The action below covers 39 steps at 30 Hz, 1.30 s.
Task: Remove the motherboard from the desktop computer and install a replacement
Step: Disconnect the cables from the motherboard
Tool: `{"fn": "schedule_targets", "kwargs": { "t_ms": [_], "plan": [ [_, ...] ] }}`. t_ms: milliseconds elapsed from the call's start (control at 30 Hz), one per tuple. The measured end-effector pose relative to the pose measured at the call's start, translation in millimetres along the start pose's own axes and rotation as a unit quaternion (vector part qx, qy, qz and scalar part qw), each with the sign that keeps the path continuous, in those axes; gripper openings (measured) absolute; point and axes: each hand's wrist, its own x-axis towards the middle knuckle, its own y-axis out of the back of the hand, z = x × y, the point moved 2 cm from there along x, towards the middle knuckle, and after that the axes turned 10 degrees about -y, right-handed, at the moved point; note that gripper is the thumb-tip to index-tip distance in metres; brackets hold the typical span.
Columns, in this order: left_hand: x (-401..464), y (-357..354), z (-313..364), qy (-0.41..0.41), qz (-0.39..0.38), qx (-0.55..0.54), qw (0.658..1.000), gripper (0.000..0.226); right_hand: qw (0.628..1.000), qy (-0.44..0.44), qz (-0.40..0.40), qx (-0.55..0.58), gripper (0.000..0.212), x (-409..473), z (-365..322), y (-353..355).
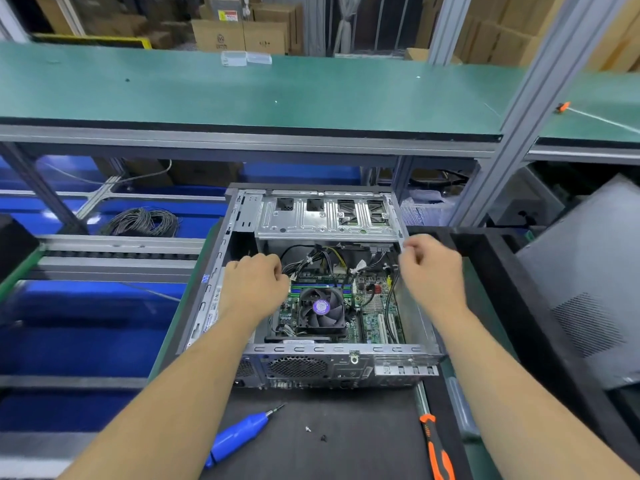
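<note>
The desktop computer case (313, 362) lies open on its side in front of me. Its green motherboard (375, 318) sits inside, with a black CPU fan (322, 308) on it. A metal drive cage (322, 216) stands swung up at the far end. My left hand (254, 285) is inside the case on the left, its fingers curled at the black cable bundle (308, 261). My right hand (429, 268) hovers at the cage's lower right corner with fingers curled and thumb meeting them. Whether it holds anything is unclear.
A blue electric screwdriver (239, 434) and an orange-handled screwdriver (438, 448) lie on the black mat (346, 445) near me, with two loose screws (315, 433) between them. The removed grey side panel (588, 282) leans at the right. A green shelf (242, 91) runs above.
</note>
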Motion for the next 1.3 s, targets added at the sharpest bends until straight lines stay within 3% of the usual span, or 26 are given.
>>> {"fn": "schedule_targets", "kwargs": {
  "t_ms": [67,167,300,433,500,533,567,633,767,1033,1233,1300],
  "plan": [
    [-0.1,-1.1,0.0,-0.003,-0.003,0.006,1.0,0.013,0.989,0.042,-0.124,-0.068,0.018,-4.1,-16.1,-28.8],
    [0.6,-3.1,-0.8,-0.004,-0.004,0.0,1.0,0.012,0.947,0.01,-0.25,-0.203,0.022,-12.9,-5.8,-72.1],
    [0.5,-5.0,-2.6,-0.005,-0.005,-0.005,1.0,0.011,0.933,-0.094,-0.271,-0.216,0.02,-6.7,19.4,-86.2],
    [-0.2,-5.6,-2.6,-0.003,-0.013,-0.006,1.0,0.012,0.919,-0.096,-0.308,-0.226,0.04,2.8,25.0,-94.7],
    [0.1,-5.8,-2.5,-0.002,-0.016,-0.003,1.0,0.013,0.921,-0.094,-0.329,-0.187,0.029,2.9,24.0,-100.9],
    [0.1,-5.9,-2.4,-0.002,-0.017,-0.001,1.0,0.013,0.923,-0.099,-0.333,-0.167,0.014,2.9,24.4,-102.3],
    [-0.1,-6.0,-2.3,-0.002,-0.018,0.001,1.0,0.013,0.925,-0.106,-0.333,-0.152,0.014,3.6,26.2,-103.0],
    [-0.4,-5.9,-2.2,-0.001,-0.02,0.006,1.0,0.014,0.924,-0.129,-0.333,-0.137,0.035,5.4,32.0,-104.5],
    [-0.1,-5.3,-1.5,0.003,-0.025,0.006,1.0,0.013,0.927,-0.118,-0.323,-0.153,0.047,5.0,29.5,-106.6],
    [0.3,-3.8,-0.4,0.002,-0.024,0.01,1.0,0.013,0.921,-0.154,-0.334,-0.126,0.024,3.8,27.2,-105.6],
    [0.3,-4.6,-1.4,-0.001,-0.027,0.015,1.0,0.014,0.95,-0.208,-0.183,-0.144,0.035,10.5,32.9,-89.5],
    [-0.4,-3.8,-1.1,-0.001,-0.037,0.02,0.999,0.014,0.95,-0.224,-0.166,-0.139,0.035,10.0,36.8,-88.7]
  ]
}}
